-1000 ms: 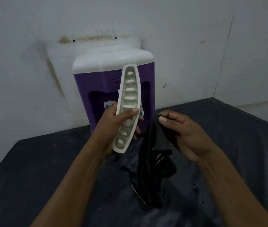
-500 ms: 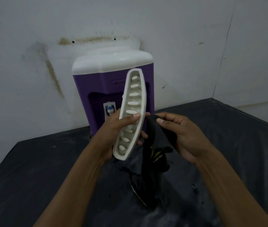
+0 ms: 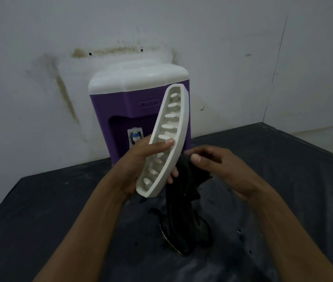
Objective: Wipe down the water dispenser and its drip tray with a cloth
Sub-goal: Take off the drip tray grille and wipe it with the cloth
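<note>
White plastic, long and curved, the drip tray (image 3: 166, 143) was off the machine and held up nearly on end, slotted face toward the camera, its upper tip at 12 o'clock overlapping the purple front of the water dispenser (image 3: 139, 110) behind it. The left hand (image 3: 141, 165) held it with fingers curled behind and the thumb pressed on the slotted face. At 3 o'clock from the tray, touching its right edge, the right hand (image 3: 220, 169) had its fingers closed on a bunched black cloth (image 3: 183, 204), whose loose end trailed down to the counter (image 3: 39, 210). Judging by this, the tray wipe was in hand or about to begin; whether the dispenser body had been wiped could not be told, and the tray was not yet back in its recess beneath the blue tap (image 3: 134, 137). The dark counter looked dusty, with pale smears, and ran to a corner at 2 o'clock. Behind, the pale wall (image 3: 39, 37) carried brown streaks at 10 and 12 o'clock and two small holes
</note>
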